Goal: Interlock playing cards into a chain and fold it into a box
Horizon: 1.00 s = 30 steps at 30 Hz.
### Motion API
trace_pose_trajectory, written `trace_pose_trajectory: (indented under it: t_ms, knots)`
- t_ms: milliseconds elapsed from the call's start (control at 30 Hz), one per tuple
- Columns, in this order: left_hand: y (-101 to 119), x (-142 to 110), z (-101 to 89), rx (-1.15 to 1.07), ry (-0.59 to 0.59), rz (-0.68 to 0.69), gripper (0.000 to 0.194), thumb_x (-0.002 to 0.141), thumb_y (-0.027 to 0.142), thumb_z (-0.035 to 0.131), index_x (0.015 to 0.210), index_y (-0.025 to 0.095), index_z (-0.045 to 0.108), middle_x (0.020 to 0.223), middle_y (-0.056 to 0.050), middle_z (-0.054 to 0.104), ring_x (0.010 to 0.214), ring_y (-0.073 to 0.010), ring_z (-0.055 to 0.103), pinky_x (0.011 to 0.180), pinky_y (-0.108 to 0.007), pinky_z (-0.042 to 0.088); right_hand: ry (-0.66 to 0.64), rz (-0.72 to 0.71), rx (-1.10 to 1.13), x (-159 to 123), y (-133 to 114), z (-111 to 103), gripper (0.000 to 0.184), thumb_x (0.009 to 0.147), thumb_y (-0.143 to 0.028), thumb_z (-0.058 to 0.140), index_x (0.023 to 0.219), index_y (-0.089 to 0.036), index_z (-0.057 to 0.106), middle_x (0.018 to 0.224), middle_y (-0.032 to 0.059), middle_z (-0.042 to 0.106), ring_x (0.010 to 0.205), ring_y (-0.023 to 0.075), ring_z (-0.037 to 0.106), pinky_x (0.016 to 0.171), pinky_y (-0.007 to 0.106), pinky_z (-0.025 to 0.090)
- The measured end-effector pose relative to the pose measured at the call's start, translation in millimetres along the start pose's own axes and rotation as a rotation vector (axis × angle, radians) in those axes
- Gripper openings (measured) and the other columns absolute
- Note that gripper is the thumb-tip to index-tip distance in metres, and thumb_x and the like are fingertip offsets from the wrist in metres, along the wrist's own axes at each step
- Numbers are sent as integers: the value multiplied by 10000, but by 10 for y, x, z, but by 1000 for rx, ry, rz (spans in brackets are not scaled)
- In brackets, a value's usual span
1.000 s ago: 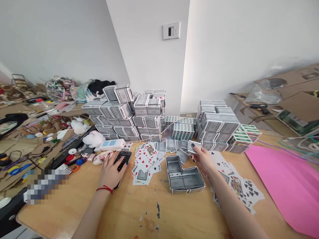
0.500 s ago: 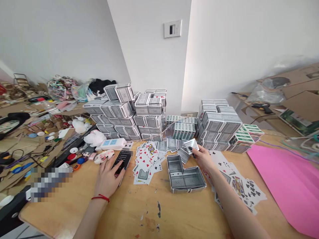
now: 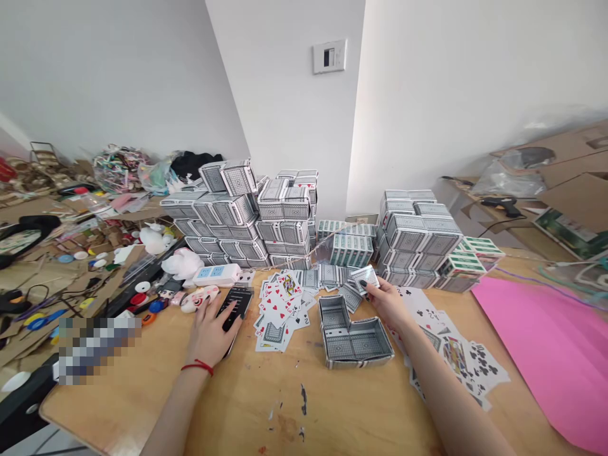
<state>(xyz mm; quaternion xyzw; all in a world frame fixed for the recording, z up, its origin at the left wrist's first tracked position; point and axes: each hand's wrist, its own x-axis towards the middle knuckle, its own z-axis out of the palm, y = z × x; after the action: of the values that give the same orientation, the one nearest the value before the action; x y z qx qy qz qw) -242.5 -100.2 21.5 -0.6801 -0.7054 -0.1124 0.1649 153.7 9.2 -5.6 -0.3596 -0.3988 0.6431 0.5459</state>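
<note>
My left hand lies over a black smartphone, its fingers stretched out and touching the screen. In my right hand is a playing card, pinched between thumb and fingers with its patterned back up; whether it is one card or more I cannot tell. Below that hand sits an L-shaped open box made of playing cards. A loose pile of face-up playing cards lies between the phone and the box. More grey-backed cards are spread just behind the box.
Stacked card-built blocks stand at the back left and back right. Green card packs sit between them. Fanned cards lie under my right forearm, beside a pink sheet. A power strip and clutter fill the left.
My left hand has shifted very slightly on the phone, its fingers lifting and moving a little. My right hand and the card stay in place.
</note>
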Motion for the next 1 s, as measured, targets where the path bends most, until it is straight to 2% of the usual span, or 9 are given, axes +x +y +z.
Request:
trace_pose_trajectory:
  t_ms: [267,400,533,800,1000]
  knots:
    - [-26,-133,-91,-23,64,64,377,761,384,481,1044,187,634,1286,-108,453,1223,-324,318,1000,-472,290,-22,22,39,-2,2,4,233,639,-309,704,857,-235,669,898,10,680,800,165,597,723,262,454]
    - [-18,-167,-101,-27,64,76,346,764,378,475,998,193,651,1263,-106,471,1208,-317,338,988,-474,307,-33,27,51,-26,-23,25,215,654,-307,696,854,-234,667,902,12,679,793,161,594,722,265,456]
    - [-8,-203,-111,-32,58,64,364,768,367,466,1045,193,626,1273,-106,462,1210,-314,337,987,-476,305,-29,25,53,-32,-27,28,211,651,-305,698,845,-229,666,893,12,678,765,154,591,705,263,457]
    - [69,-333,-262,-56,19,66,346,783,360,457,1054,222,621,1291,-74,453,1232,-300,315,995,-487,290,-7,22,7,-20,9,-2,218,650,-331,692,843,-235,662,856,2,675,679,138,579,629,254,446]
    - [113,-361,-222,-75,14,89,313,773,361,485,1008,236,650,1300,-66,432,1236,-318,300,993,-497,291,-25,21,16,-27,-8,15,218,659,-331,683,853,-232,659,871,13,675,759,157,591,689,265,455]
